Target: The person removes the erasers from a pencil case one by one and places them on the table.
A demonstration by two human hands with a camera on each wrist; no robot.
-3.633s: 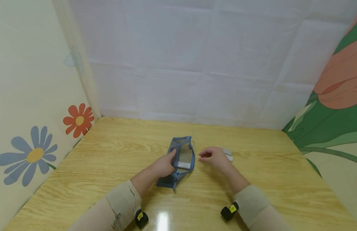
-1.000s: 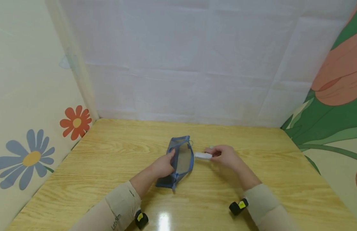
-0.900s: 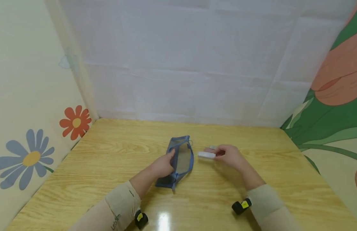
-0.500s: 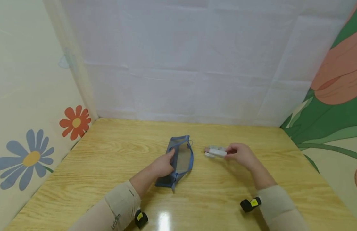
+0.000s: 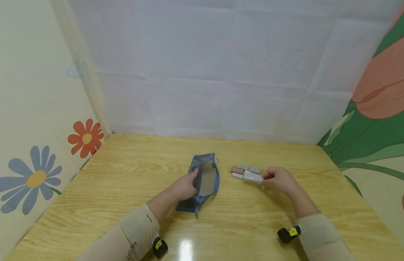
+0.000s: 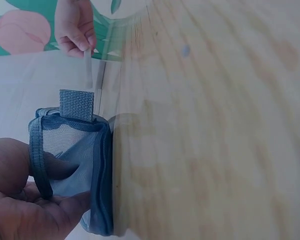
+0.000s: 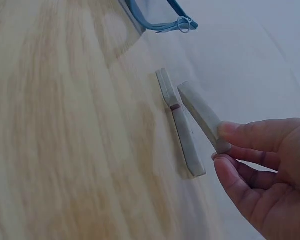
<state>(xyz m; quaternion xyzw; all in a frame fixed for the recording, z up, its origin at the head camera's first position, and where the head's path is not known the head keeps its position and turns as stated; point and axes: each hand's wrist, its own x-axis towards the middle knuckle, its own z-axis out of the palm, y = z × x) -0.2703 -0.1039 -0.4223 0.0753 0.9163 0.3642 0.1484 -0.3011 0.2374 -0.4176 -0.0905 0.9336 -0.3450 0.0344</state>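
My left hand (image 5: 184, 186) grips the near side of a blue mesh zip pouch (image 5: 207, 177), thumb over its edge. The pouch's mouth gapes toward the right; no bar shows inside it. In the left wrist view, the pouch (image 6: 75, 145) has a woven tab on top and fingers reach into its loop. My right hand (image 5: 280, 179) pinches one end of a small whitish bar (image 5: 253, 176). Seen from the right wrist, the held bar (image 7: 202, 112) is tilted just beside another grey bar (image 7: 187, 142) that lies on the table.
Around the held bar lie other small pieces: a pinkish one (image 5: 238, 169) and a pale grey one (image 5: 254, 169). A wooden table (image 5: 130, 159) bears everything. White sheeting (image 5: 202, 90) hangs behind, with flower-printed panels at both sides.
A white bar that lay inside the pouch earlier is now out. My right hand has carried the pinched bar rightward, beside the other pieces. My left hand keeps its hold on the pouch.
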